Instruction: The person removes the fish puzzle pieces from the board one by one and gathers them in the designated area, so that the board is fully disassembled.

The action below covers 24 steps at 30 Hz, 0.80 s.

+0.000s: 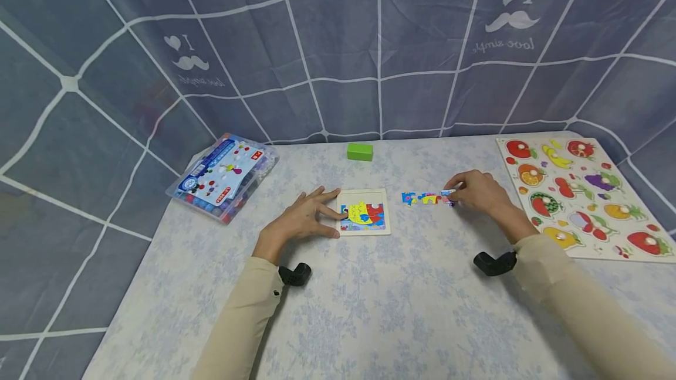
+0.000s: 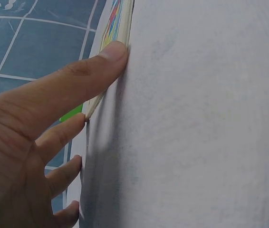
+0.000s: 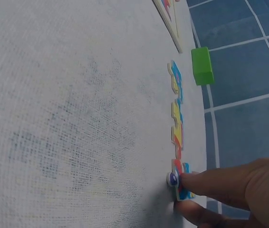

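Left grip (image 1: pixel 302 217), splayed, touched puzzle tray (image 1: pixel 388 211) just right of it, likely steadying it. Loose pieces (image 1: pixel 429 199) lay in a row between grips, apparently for easy reach. End piece (image 3: pixel 177 166) sat pinched in right grip (image 1: pixel 479 192).

On your table (image 1: pixel 369 298), the jigsaw frame (image 1: pixel 388 216) lies left of the jigsaw pieces (image 1: pixel 429 199) and before the block (image 1: pixel 360 152); the plastic case (image 1: pixel 224 175) is far left, the fruit puzzle board (image 1: pixel 577 172) far right.
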Each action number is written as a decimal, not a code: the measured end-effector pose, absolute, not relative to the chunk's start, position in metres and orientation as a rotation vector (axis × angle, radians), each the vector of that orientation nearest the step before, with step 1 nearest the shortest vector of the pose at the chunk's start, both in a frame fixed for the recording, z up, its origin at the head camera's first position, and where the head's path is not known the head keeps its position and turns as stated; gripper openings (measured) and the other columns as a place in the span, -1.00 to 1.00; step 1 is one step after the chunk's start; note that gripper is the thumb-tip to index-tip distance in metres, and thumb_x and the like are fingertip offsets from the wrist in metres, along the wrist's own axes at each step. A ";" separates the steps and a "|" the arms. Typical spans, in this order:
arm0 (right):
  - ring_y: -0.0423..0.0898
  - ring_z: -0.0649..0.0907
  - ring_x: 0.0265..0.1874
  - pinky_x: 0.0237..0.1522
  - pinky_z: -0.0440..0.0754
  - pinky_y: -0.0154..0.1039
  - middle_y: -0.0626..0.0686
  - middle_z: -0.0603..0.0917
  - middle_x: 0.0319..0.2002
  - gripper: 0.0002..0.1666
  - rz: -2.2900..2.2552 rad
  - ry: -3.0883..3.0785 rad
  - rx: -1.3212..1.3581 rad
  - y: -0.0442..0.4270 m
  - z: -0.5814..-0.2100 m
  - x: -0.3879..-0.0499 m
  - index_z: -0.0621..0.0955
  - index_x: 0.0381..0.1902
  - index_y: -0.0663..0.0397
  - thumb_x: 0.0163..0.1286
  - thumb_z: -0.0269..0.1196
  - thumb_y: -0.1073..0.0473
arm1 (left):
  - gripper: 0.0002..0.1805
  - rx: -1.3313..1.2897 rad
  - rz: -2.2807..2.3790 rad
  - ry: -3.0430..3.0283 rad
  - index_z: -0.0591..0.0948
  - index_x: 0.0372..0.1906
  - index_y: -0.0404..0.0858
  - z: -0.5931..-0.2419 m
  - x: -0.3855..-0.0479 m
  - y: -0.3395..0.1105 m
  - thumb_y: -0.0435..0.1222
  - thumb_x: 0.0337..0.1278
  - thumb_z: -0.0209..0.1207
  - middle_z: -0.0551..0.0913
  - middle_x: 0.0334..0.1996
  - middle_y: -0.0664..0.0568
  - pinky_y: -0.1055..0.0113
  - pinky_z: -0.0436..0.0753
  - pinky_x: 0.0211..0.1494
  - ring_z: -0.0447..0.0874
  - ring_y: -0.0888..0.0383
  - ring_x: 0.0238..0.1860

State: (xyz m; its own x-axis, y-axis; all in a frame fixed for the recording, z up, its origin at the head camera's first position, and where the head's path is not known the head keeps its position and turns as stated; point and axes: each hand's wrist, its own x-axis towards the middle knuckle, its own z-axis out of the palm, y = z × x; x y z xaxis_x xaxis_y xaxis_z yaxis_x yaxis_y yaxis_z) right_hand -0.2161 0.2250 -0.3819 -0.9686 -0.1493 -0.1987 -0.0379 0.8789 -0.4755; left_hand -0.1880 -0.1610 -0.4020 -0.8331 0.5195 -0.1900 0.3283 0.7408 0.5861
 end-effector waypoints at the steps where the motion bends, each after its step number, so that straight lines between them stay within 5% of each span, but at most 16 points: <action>1: 0.08 0.60 -0.24 -0.40 0.48 -0.13 0.23 0.72 -0.10 -0.66 -0.700 2.821 -0.135 0.225 -0.382 -0.216 0.70 0.00 0.12 0.31 0.29 0.11 | -0.47 0.657 0.785 2.600 0.69 0.11 -0.01 -0.402 -0.188 -0.161 -0.08 -0.07 0.49 0.14 0.52 0.11 -0.12 -0.34 0.52 -0.26 -0.04 0.57; 24: 0.13 0.62 -0.23 -0.32 0.49 0.06 0.21 0.67 -0.12 -0.71 -0.646 2.914 -0.033 0.218 -0.386 -0.208 0.61 -0.06 0.10 0.29 0.29 0.13 | -0.48 0.655 0.789 2.610 0.70 0.09 -0.02 -0.403 -0.188 -0.160 -0.08 -0.09 0.50 0.15 0.52 0.09 -0.11 -0.34 0.52 -0.25 -0.05 0.57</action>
State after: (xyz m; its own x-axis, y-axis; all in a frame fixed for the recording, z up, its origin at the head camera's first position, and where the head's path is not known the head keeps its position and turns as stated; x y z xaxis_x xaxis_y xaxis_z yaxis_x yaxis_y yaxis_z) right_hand -0.2077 0.2180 -0.3861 -0.9875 -0.0553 -0.1473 0.0121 0.9068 -0.4215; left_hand -0.1883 -0.1603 -0.4034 -0.8375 0.5157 -0.1804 0.3293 0.7399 0.5866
